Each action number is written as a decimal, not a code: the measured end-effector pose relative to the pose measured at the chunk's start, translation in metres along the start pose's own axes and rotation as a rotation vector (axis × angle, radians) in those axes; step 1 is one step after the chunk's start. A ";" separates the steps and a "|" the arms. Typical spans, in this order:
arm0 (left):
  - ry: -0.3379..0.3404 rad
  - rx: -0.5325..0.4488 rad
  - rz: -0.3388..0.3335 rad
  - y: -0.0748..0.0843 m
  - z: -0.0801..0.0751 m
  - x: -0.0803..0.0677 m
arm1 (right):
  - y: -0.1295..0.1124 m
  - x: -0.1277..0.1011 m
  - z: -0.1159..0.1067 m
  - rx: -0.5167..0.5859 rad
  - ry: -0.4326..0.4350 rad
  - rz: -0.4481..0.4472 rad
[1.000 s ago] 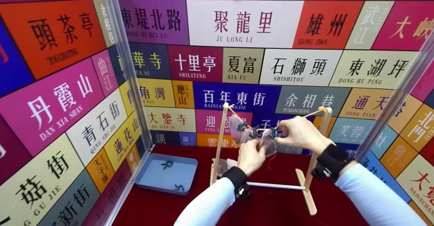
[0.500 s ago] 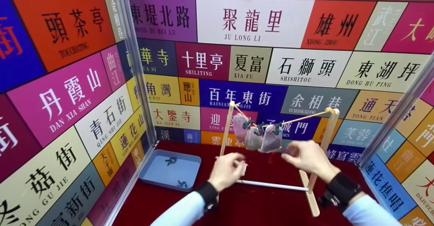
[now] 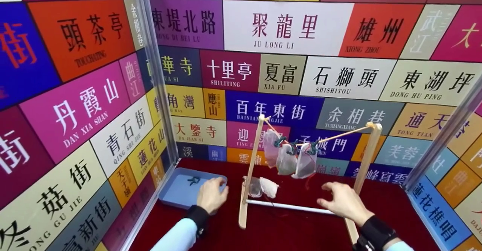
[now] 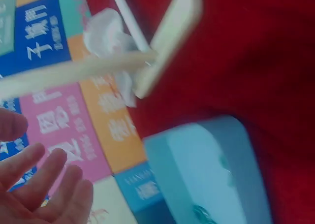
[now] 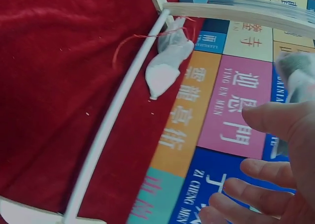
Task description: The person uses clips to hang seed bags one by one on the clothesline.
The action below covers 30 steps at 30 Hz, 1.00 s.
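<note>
Both hands empty, fingers relaxed — left hand (image 3: 211, 195) over the blue tray (image 3: 170, 196) holding green clips (image 3: 194, 180), right hand (image 3: 343, 202) below the three pegged pouches (image 3: 290, 158). Pinch one clip by its ends — avoid scooping both.

Your left hand (image 4: 39, 189) sat at the lower left with its fingers (image 4: 47, 172) straight and spread, holding nothing. Beside it to the right lay the light blue tray (image 4: 211, 170) on the red table (image 4: 256, 61). Above stood the blurred wooden rack foot (image 4: 170, 34) with a white mesh pouch (image 4: 106, 32) behind it.
</note>
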<state>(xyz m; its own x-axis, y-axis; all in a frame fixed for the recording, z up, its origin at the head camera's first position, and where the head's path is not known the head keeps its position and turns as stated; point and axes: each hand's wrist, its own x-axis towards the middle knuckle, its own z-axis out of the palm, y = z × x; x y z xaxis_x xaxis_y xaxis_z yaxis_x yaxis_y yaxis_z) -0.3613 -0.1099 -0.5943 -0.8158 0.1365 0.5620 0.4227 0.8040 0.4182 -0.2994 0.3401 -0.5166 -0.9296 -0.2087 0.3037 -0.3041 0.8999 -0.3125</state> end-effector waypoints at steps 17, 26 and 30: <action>-0.268 0.095 -0.199 -0.056 0.052 -0.034 | 0.008 -0.044 0.033 0.048 -0.081 0.117; -0.298 0.161 -0.284 -0.076 0.052 -0.038 | 0.012 -0.049 0.043 0.162 -0.308 0.207; -0.334 0.225 -0.390 -0.082 0.046 -0.033 | 0.013 -0.053 0.048 0.134 -0.295 0.112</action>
<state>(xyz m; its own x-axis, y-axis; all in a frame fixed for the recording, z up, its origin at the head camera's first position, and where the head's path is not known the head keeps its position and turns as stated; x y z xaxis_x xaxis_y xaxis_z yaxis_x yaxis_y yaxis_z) -0.3873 -0.1534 -0.6796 -0.9911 -0.0487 0.1239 0.0002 0.9302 0.3670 -0.2636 0.3446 -0.5798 -0.9729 -0.2309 -0.0065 -0.2033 0.8694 -0.4503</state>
